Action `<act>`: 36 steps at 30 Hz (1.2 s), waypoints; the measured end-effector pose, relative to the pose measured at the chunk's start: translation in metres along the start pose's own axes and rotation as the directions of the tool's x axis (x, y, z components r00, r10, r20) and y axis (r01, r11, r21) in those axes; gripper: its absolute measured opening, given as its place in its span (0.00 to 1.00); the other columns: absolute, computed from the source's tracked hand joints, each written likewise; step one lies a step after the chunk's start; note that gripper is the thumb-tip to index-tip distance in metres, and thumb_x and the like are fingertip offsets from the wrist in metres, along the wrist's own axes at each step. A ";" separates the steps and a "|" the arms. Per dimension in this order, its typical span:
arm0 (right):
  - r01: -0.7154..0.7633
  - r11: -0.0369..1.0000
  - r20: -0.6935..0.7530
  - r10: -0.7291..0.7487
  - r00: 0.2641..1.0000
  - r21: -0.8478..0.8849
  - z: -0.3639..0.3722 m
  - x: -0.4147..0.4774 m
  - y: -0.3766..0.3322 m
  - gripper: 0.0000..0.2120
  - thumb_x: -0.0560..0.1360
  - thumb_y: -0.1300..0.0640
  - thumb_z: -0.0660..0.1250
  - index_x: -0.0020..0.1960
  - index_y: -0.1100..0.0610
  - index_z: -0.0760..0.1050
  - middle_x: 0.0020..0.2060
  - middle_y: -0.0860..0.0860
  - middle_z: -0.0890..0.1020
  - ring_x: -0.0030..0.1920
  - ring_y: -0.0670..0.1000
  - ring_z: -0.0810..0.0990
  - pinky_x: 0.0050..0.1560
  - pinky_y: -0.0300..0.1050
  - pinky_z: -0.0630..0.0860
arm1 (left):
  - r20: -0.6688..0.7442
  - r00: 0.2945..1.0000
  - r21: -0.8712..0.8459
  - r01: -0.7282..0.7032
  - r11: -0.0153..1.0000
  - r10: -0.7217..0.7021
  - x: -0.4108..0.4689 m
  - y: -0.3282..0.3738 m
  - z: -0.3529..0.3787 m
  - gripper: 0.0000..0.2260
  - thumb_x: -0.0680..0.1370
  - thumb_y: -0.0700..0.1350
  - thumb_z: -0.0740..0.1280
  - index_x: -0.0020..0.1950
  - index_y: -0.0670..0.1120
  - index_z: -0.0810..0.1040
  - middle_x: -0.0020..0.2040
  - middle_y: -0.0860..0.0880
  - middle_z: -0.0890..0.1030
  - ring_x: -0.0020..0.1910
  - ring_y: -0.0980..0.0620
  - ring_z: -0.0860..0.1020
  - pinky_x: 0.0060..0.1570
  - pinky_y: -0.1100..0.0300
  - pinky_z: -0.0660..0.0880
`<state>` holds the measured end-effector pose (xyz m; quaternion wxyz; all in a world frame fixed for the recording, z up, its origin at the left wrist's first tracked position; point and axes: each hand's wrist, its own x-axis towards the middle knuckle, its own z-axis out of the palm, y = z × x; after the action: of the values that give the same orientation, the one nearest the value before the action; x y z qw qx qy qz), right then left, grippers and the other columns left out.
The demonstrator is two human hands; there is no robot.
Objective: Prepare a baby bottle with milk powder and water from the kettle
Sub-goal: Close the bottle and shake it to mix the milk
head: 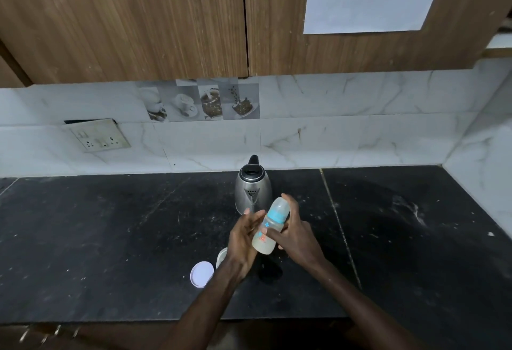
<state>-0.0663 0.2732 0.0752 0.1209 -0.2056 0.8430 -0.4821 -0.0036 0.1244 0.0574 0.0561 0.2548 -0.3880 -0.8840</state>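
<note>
A black countertop (110,239) fills the lower frame. At centre stands a steel kettle (252,187). Just below it, a capped baby bottle (270,227), tilted and holding cloudy liquid, is pressed between a flat open left hand (243,239) and a right hand (296,232) curled around it. Mixing seems underway; next likely calls for rolling or shaking. A white lid (202,273) lies lower left.

Black stone table (110,239), speckled with white specks, pale seam line running front to back on the right. Steel kettle (252,189) stands near the back wall, lid open. White round lid (202,273) lies flat near the front, beside a small pale container (221,257), partly hidden.
</note>
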 end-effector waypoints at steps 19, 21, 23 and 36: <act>0.000 0.999 -0.200 -0.009 0.980 -0.046 0.036 -0.009 -0.050 0.45 0.71 0.43 0.75 0.78 0.30 0.49 0.58 0.43 0.83 0.49 0.47 0.85 0.50 0.51 0.82 | 0.063 0.989 -0.368 0.146 0.918 -0.132 0.030 0.005 -0.008 0.31 0.80 0.62 0.65 0.74 0.40 0.77 0.71 0.35 0.78 0.72 0.34 0.75 0.73 0.39 0.71; 0.031 0.993 -0.172 -0.050 0.984 -0.110 0.033 -0.003 -0.053 0.45 0.71 0.43 0.75 0.78 0.31 0.51 0.63 0.42 0.81 0.54 0.50 0.84 0.53 0.52 0.82 | 0.100 0.986 -0.382 0.165 0.909 -0.137 0.028 0.007 -0.012 0.33 0.80 0.63 0.65 0.75 0.40 0.75 0.71 0.35 0.79 0.71 0.35 0.76 0.68 0.41 0.74; 0.049 0.990 -0.170 -0.070 0.983 -0.129 0.031 -0.001 -0.055 0.45 0.71 0.43 0.75 0.78 0.32 0.52 0.66 0.41 0.79 0.54 0.50 0.84 0.54 0.52 0.81 | 0.115 0.982 -0.395 0.182 0.901 -0.148 0.029 0.009 -0.016 0.33 0.80 0.63 0.65 0.75 0.39 0.75 0.70 0.34 0.79 0.72 0.34 0.76 0.69 0.40 0.73; 0.045 0.997 -0.022 -0.044 0.999 0.070 0.020 -0.003 -0.053 0.32 0.75 0.51 0.78 0.74 0.38 0.69 0.59 0.41 0.84 0.56 0.43 0.84 0.58 0.45 0.82 | 0.103 0.957 -0.413 0.289 0.864 -0.271 0.029 0.007 -0.044 0.30 0.78 0.57 0.72 0.74 0.39 0.77 0.72 0.37 0.78 0.67 0.38 0.78 0.60 0.47 0.80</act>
<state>-0.0434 0.2348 0.1108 0.1084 -0.2150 0.8220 -0.5161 -0.0082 0.0821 0.0259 -0.0267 0.2716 -0.1466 -0.9508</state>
